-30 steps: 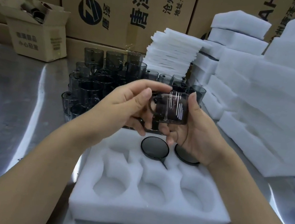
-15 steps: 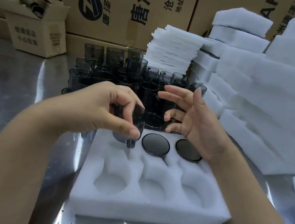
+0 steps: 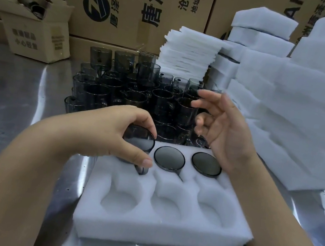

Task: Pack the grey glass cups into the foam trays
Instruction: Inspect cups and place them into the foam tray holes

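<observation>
A white foam tray (image 3: pixel 160 228) lies in front of me with two rows of round pockets. My left hand (image 3: pixel 109 133) grips a grey glass cup (image 3: pixel 139 140) upside down by its base, partly sunk into the far-left pocket. Two more upturned cups fill the far-middle pocket (image 3: pixel 169 159) and the far-right pocket (image 3: pixel 206 164). The three near pockets hold nothing. My right hand (image 3: pixel 223 129) hovers above the tray's far right corner, fingers spread and holding nothing. Behind the tray stands a cluster of several grey glass cups (image 3: pixel 131 95).
Stacks of white foam trays (image 3: pixel 301 104) rise along the right side, and a pile of thin foam sheets (image 3: pixel 189 51) stands behind the cups. A small open carton (image 3: pixel 36 33) sits at the back left on the steel table (image 3: pixel 7 108). Large cardboard boxes (image 3: pixel 134 5) line the back.
Both hands held the cup in the air a second ago. My right hand let go and drew back, while my left hand turned the cup and lowered it into the far-left pocket.
</observation>
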